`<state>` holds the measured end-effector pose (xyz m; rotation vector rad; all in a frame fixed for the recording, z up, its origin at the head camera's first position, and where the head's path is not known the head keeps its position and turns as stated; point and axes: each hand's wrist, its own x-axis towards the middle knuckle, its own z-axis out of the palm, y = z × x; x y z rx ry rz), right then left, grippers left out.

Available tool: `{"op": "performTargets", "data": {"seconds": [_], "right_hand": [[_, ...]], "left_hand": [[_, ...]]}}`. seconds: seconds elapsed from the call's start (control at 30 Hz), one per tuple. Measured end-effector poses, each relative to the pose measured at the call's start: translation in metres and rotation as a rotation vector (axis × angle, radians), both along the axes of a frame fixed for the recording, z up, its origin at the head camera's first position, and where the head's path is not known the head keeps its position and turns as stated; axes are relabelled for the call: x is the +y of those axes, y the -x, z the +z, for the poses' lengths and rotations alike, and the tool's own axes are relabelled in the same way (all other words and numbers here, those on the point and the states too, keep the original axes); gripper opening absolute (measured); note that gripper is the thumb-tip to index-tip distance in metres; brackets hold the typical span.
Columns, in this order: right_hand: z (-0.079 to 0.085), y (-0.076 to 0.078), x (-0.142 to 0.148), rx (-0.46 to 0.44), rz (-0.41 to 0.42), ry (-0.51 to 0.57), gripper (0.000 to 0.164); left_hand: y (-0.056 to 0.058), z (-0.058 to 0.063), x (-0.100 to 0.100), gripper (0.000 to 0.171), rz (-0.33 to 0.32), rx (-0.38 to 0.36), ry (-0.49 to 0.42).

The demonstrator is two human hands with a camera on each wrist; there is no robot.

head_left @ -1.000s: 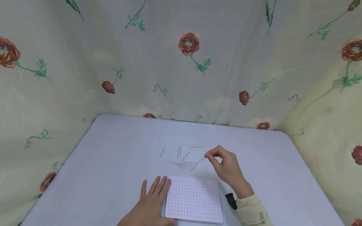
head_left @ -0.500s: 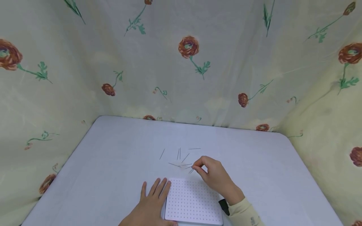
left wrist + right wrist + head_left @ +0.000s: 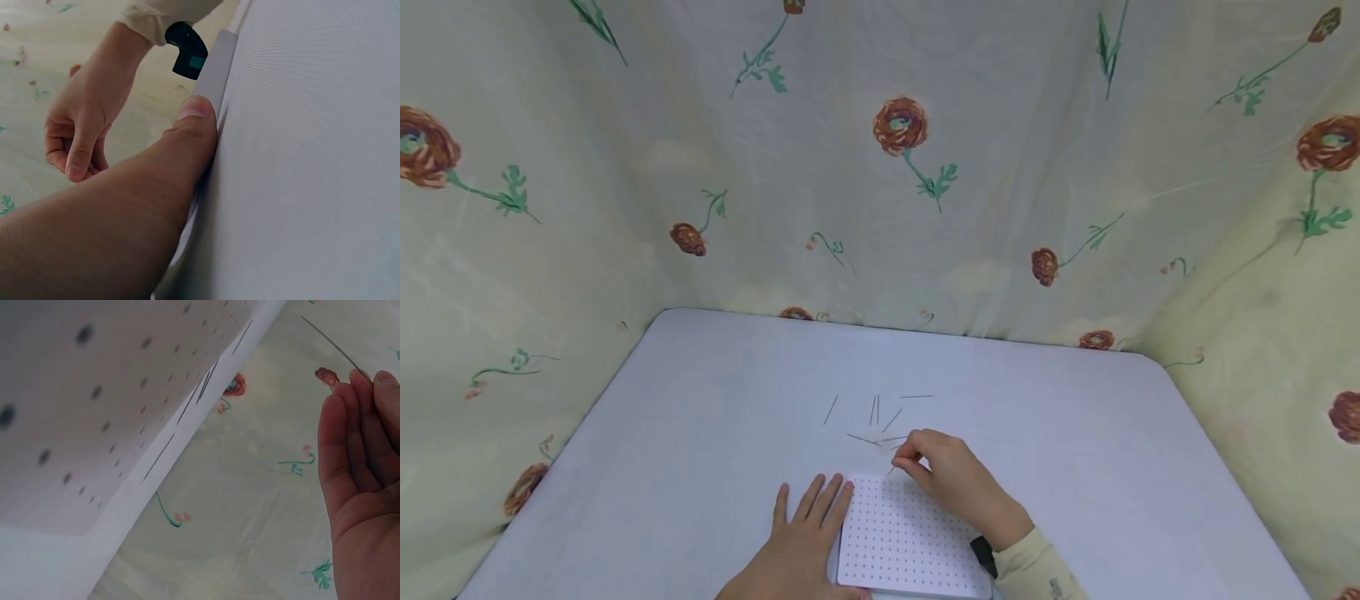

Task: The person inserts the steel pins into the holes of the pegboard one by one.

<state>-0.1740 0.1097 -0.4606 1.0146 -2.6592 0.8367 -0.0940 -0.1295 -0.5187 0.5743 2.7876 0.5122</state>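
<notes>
A white board point(image 3: 910, 542) with rows of small holes lies flat near the table's front. Along its left edge my left hand point(image 3: 801, 542) rests with fingers straight and spread. Its thumb point(image 3: 197, 107) presses on the board's near edge in the left wrist view. Between thumb and forefinger, my right hand point(image 3: 958, 483) pinches a thin metal needle point(image 3: 332, 340) by one end. The free end slants down toward the board's far edge in the head view; whether it touches anything I cannot tell. Several similar needles point(image 3: 916, 397) lie scattered on the table beyond the board.
The white table point(image 3: 715, 400) has rounded far corners. Floral curtains point(image 3: 760, 150) hang behind it and at both sides. A black piece point(image 3: 983, 557) is fixed at my right wrist, beside the pale sleeve point(image 3: 1037, 571).
My right hand has moved left and toward me, carrying the needle from the scattered ones to the board's far edge. My left hand stays on the board.
</notes>
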Motion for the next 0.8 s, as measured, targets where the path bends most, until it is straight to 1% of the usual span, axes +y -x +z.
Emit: {"op": "performTargets", "data": {"seconds": [0.2, 0.27, 0.5, 0.8], "right_hand": [[0.0005, 0.0008, -0.0026, -0.068, -0.014, -0.061, 0.006], [0.0004, 0.0010, -0.0030, -0.078, -0.009, -0.077, 0.006], [-0.0007, 0.0008, -0.0032, -0.097, 0.023, -0.095, 0.006], [0.0000, -0.0021, -0.0041, -0.096, 0.014, -0.104, 0.005]], "left_hand": [[0.0019, -0.0005, -0.0006, 0.130, 0.005, 0.005, 0.002], [0.0019, 0.0000, -0.0007, 0.130, 0.005, 0.008, -0.001], [0.0006, 0.0029, -0.0003, 0.129, 0.003, 0.010, -0.012], [0.0012, 0.0014, -0.0007, 0.128, -0.007, 0.006, -0.030]]}}
